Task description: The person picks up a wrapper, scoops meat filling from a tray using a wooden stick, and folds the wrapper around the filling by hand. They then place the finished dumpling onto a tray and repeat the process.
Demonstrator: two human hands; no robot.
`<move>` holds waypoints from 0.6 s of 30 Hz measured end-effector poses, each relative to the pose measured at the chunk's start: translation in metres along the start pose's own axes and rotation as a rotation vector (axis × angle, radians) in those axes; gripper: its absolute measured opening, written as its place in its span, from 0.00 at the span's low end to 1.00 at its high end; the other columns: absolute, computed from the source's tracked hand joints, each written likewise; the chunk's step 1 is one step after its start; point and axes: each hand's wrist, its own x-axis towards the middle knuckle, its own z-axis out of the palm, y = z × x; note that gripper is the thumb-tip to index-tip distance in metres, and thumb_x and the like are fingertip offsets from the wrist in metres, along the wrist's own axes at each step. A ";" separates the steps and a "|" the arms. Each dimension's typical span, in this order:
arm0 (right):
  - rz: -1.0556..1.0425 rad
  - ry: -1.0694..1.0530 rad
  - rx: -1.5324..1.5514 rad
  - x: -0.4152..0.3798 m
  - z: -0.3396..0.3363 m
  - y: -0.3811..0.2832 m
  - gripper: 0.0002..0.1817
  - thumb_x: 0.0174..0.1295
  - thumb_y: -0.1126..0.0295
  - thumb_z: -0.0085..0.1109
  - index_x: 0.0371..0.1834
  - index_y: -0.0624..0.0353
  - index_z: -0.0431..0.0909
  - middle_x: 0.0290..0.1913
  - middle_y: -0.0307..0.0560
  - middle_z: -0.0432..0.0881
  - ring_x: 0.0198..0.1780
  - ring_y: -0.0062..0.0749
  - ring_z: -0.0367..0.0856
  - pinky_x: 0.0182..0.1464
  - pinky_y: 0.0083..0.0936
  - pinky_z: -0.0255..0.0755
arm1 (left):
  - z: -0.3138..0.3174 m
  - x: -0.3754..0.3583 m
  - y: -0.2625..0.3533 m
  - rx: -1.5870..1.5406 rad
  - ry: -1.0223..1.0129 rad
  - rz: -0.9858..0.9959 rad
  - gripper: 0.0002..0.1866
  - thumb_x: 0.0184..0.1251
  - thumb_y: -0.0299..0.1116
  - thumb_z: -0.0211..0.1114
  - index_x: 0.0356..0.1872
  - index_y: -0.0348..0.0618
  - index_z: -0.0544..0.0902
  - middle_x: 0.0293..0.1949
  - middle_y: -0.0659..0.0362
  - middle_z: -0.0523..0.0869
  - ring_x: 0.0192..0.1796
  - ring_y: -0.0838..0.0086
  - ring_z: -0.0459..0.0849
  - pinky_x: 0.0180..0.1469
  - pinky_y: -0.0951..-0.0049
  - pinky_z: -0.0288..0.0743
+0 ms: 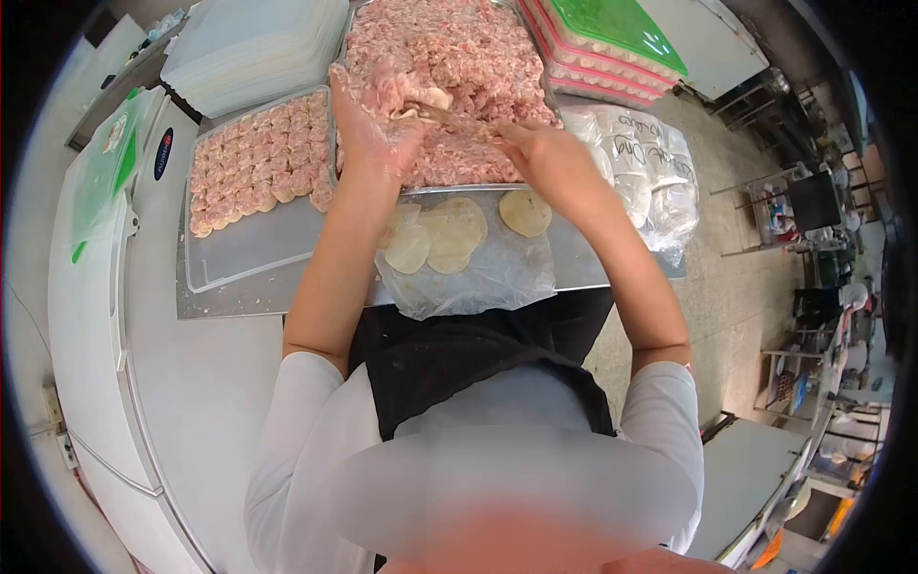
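Observation:
My left hand (375,134) is curled round a dumpling wrapper (432,98) with pink minced meat at its opening. In my right hand (543,158) is a flat spreading stick (464,124), its tip against the wrapper. Both hands are above a large metal tray (469,187) heaped with minced meat (449,43). Nearer my body, round pale wrappers (442,239) lie on a clear plastic sheet (459,295), with another wrapper (525,212) off to the right. Left of the meat, filled dumplings (258,158) sit in close rows on a translucent tray (251,271).
Translucent trays (253,57) are stacked at the back left. At the back right stand pink trays (598,67) under a green lid (617,29). A plastic bag of wrapped packs (641,177) lies at the table's right end. A white freezer (206,364) stands to the left.

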 end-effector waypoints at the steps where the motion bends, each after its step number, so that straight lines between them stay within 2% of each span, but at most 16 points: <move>1: 0.036 -0.080 -0.147 0.006 -0.024 -0.014 0.14 0.63 0.68 0.57 0.50 0.58 0.79 0.35 0.53 0.81 0.36 0.51 0.81 0.35 0.43 0.75 | 0.001 -0.003 0.003 -0.008 -0.002 0.011 0.36 0.71 0.64 0.38 0.57 0.38 0.72 0.50 0.49 0.78 0.53 0.58 0.75 0.62 0.46 0.65; 2: 0.079 -0.157 -0.291 0.009 -0.037 -0.023 0.14 0.63 0.68 0.57 0.51 0.58 0.79 0.34 0.52 0.80 0.36 0.51 0.81 0.35 0.43 0.74 | 0.002 -0.006 0.005 0.020 0.021 0.015 0.35 0.71 0.63 0.42 0.56 0.37 0.72 0.51 0.49 0.78 0.51 0.58 0.75 0.62 0.48 0.65; 3: 0.080 -0.156 -0.290 0.009 -0.034 -0.027 0.14 0.63 0.68 0.57 0.51 0.58 0.79 0.34 0.52 0.80 0.36 0.51 0.81 0.35 0.43 0.74 | 0.002 -0.008 0.007 0.052 0.047 0.014 0.34 0.71 0.62 0.45 0.55 0.36 0.72 0.51 0.49 0.78 0.50 0.57 0.76 0.62 0.49 0.66; 4: 0.042 -0.035 -0.224 0.010 -0.028 -0.033 0.14 0.63 0.68 0.57 0.51 0.57 0.79 0.33 0.52 0.79 0.35 0.50 0.81 0.36 0.43 0.75 | -0.017 0.009 0.009 0.053 0.046 0.013 0.34 0.71 0.62 0.45 0.55 0.36 0.72 0.51 0.49 0.78 0.50 0.57 0.76 0.62 0.49 0.66; 5: 0.002 0.085 -0.159 0.010 -0.022 -0.036 0.14 0.63 0.68 0.57 0.51 0.56 0.79 0.33 0.51 0.79 0.35 0.50 0.81 0.36 0.43 0.75 | -0.049 0.038 0.012 -0.173 -0.348 -0.111 0.33 0.70 0.59 0.49 0.56 0.34 0.71 0.52 0.47 0.77 0.52 0.56 0.77 0.63 0.48 0.66; 6: 0.003 0.083 -0.161 0.009 -0.016 -0.032 0.14 0.63 0.68 0.57 0.51 0.56 0.79 0.33 0.51 0.79 0.35 0.50 0.81 0.36 0.43 0.75 | -0.067 0.052 0.013 -0.402 -0.741 -0.236 0.33 0.69 0.57 0.53 0.57 0.33 0.70 0.54 0.46 0.77 0.54 0.54 0.77 0.64 0.48 0.66; 7: 0.007 0.048 -0.127 0.009 -0.009 -0.026 0.14 0.63 0.68 0.57 0.51 0.57 0.79 0.33 0.50 0.80 0.35 0.49 0.81 0.37 0.41 0.76 | -0.045 0.034 0.014 -0.405 -0.741 -0.236 0.33 0.69 0.57 0.53 0.57 0.33 0.70 0.54 0.46 0.77 0.54 0.54 0.77 0.64 0.48 0.66; 9: -0.012 0.010 -0.097 0.013 -0.011 -0.015 0.14 0.64 0.67 0.57 0.52 0.58 0.80 0.33 0.50 0.81 0.34 0.48 0.82 0.38 0.39 0.76 | -0.004 -0.001 0.017 -0.057 -0.020 0.061 0.30 0.66 0.54 0.61 0.55 0.36 0.71 0.52 0.48 0.75 0.57 0.55 0.77 0.62 0.54 0.72; 10: -0.016 0.045 0.106 0.012 -0.020 -0.007 0.14 0.66 0.66 0.56 0.52 0.60 0.80 0.33 0.49 0.82 0.33 0.43 0.82 0.38 0.37 0.76 | -0.008 -0.005 0.018 -0.058 -0.021 0.067 0.30 0.66 0.54 0.61 0.55 0.36 0.71 0.52 0.48 0.75 0.57 0.55 0.77 0.62 0.54 0.72; 11: -0.020 0.080 0.308 0.010 -0.027 -0.001 0.15 0.67 0.65 0.56 0.52 0.61 0.80 0.32 0.49 0.83 0.32 0.38 0.82 0.37 0.35 0.75 | -0.014 -0.006 0.020 0.100 -0.211 0.079 0.28 0.64 0.47 0.65 0.57 0.37 0.70 0.53 0.49 0.76 0.56 0.58 0.78 0.62 0.56 0.72; 12: 0.055 0.098 0.334 0.007 -0.035 -0.003 0.15 0.69 0.64 0.54 0.50 0.63 0.81 0.37 0.53 0.85 0.36 0.31 0.83 0.40 0.29 0.75 | -0.017 -0.009 0.024 0.259 -0.400 0.091 0.28 0.62 0.41 0.68 0.59 0.38 0.70 0.53 0.49 0.76 0.56 0.60 0.78 0.62 0.57 0.72; 13: 0.051 0.100 0.332 0.004 -0.041 -0.007 0.15 0.69 0.64 0.54 0.50 0.63 0.81 0.37 0.53 0.85 0.36 0.31 0.83 0.40 0.29 0.75 | -0.020 -0.013 0.028 0.257 -0.403 0.094 0.28 0.62 0.41 0.68 0.59 0.38 0.70 0.53 0.49 0.76 0.56 0.60 0.78 0.62 0.57 0.72; 15: 0.377 -0.213 0.409 -0.003 -0.058 -0.018 0.16 0.69 0.62 0.53 0.45 0.66 0.80 0.32 0.62 0.81 0.33 0.46 0.81 0.39 0.35 0.72 | -0.021 -0.024 0.036 0.924 -0.550 0.298 0.32 0.57 0.29 0.71 0.63 0.42 0.68 0.56 0.52 0.77 0.56 0.66 0.79 0.63 0.64 0.72; 16: 0.375 -0.211 0.408 -0.008 -0.064 -0.023 0.16 0.69 0.62 0.53 0.45 0.66 0.80 0.32 0.62 0.81 0.33 0.46 0.81 0.39 0.35 0.72 | -0.018 -0.028 0.037 0.925 -0.552 0.301 0.32 0.57 0.29 0.71 0.63 0.42 0.68 0.56 0.52 0.77 0.56 0.66 0.79 0.63 0.64 0.72; 18: 0.337 -0.269 0.485 -0.015 -0.072 -0.028 0.16 0.69 0.62 0.54 0.44 0.67 0.80 0.30 0.61 0.81 0.31 0.42 0.79 0.37 0.34 0.71 | -0.012 -0.036 0.040 1.371 -0.682 0.651 0.28 0.54 0.25 0.70 0.59 0.44 0.74 0.54 0.56 0.81 0.52 0.72 0.81 0.59 0.70 0.73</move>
